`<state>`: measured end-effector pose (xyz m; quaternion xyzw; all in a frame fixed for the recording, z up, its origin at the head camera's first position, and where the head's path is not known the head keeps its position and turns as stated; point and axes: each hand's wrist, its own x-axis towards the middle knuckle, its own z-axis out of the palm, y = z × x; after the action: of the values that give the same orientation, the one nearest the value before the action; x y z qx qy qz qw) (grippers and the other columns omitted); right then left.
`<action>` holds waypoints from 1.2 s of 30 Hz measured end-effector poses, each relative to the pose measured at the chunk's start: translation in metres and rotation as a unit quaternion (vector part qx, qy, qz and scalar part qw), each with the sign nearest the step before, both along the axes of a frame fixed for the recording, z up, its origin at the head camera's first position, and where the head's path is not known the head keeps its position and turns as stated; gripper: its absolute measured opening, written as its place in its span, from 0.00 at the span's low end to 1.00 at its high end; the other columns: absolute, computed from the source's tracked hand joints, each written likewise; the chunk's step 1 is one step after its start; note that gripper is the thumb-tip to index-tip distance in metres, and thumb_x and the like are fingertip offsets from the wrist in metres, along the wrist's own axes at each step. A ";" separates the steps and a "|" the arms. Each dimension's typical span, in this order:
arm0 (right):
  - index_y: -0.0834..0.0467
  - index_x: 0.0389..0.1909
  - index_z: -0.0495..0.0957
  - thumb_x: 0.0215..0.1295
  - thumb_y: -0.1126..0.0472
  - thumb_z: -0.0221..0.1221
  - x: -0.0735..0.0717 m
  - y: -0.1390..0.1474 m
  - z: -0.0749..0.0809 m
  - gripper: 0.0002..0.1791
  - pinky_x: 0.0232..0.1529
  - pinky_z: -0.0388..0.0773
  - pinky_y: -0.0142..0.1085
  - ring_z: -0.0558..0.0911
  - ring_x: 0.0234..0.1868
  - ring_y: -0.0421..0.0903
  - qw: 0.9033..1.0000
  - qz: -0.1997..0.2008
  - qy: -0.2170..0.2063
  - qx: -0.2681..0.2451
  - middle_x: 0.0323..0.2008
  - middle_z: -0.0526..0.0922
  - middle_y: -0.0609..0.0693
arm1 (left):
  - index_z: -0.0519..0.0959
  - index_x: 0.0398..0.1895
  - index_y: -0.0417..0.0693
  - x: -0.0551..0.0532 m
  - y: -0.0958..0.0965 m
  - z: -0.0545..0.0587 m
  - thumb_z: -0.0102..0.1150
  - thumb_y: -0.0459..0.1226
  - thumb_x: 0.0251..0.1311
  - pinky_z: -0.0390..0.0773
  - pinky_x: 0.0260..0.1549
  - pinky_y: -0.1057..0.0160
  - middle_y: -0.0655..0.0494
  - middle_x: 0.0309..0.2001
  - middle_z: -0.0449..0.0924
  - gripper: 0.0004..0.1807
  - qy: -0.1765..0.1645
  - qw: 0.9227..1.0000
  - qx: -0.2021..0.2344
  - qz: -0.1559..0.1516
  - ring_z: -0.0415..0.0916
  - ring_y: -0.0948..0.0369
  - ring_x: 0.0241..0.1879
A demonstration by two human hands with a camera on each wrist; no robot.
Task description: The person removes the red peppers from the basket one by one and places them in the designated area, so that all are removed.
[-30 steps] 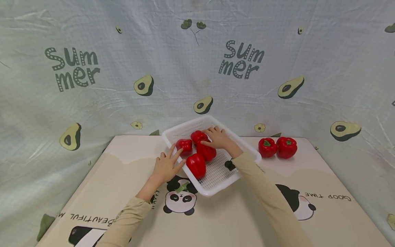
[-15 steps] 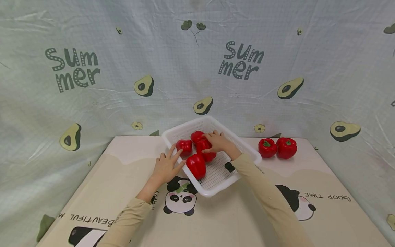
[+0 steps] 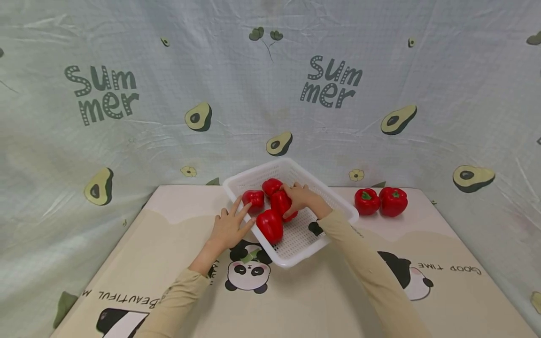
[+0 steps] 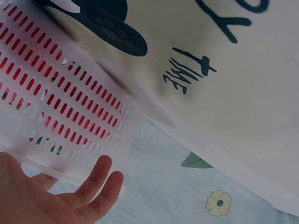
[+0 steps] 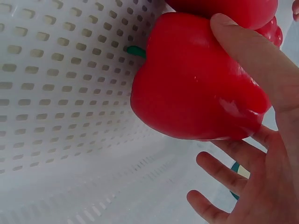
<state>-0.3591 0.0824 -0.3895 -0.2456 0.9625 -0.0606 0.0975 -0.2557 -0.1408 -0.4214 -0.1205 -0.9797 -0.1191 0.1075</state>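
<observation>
A white perforated plastic basket (image 3: 292, 261) sits at an angle on the table, with several red bell peppers inside. My right hand (image 3: 302, 197) reaches into it and holds one red bell pepper (image 3: 279, 202) between thumb and fingers. The right wrist view shows that bell pepper (image 5: 196, 84) up close, its green stem toward the basket floor, the thumb on one side and fingers beneath. My left hand (image 3: 227, 229) lies at the basket's left rim with fingers spread; a bell pepper (image 3: 253, 201) and another bell pepper (image 3: 269, 225) lie just inside.
To the right of the basket, two red bell peppers (image 3: 380, 202) stand side by side on the table (image 3: 329, 291). A curtain (image 3: 236, 84) printed with avocados hangs behind the table. One more bell pepper (image 3: 272, 186) lies at the basket's far side.
My right hand has come slightly nearer from the far bell pepper and closed its thumb and fingers around the middle one. The left hand and basket stay put.
</observation>
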 end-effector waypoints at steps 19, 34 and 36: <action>0.51 0.56 0.53 0.35 0.52 0.72 0.002 -0.001 0.001 0.47 0.53 0.70 0.47 0.68 0.54 0.53 0.999 -0.011 -0.025 -0.029 0.53 0.68 0.56 | 0.59 0.65 0.55 0.002 0.000 0.006 0.41 0.57 0.59 0.69 0.43 0.42 0.47 0.69 0.49 0.33 -0.015 1.000 -0.002 -0.002 0.66 0.44 0.46; 0.51 0.62 0.52 0.39 0.53 0.68 0.002 0.000 0.002 0.48 0.53 0.67 0.53 0.63 0.56 0.55 0.998 0.010 0.025 -0.064 0.56 0.65 0.56 | 0.59 0.65 0.56 0.002 0.000 0.009 0.40 0.58 0.59 0.69 0.45 0.41 0.49 0.70 0.47 0.32 -0.028 1.000 -0.003 0.001 0.65 0.42 0.49; 0.50 0.62 0.53 0.39 0.52 0.68 0.003 0.001 0.003 0.48 0.52 0.68 0.53 0.64 0.55 0.55 0.997 0.010 0.035 -0.064 0.55 0.65 0.57 | 0.59 0.65 0.56 0.002 0.000 0.008 0.40 0.57 0.59 0.69 0.44 0.41 0.49 0.70 0.47 0.32 -0.026 1.000 -0.004 0.002 0.65 0.42 0.49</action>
<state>-0.3566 0.0833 -0.3860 -0.2625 0.9571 -0.1126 0.0481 -0.2533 -0.1408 -0.4129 -0.1163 -0.9828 -0.1182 0.0817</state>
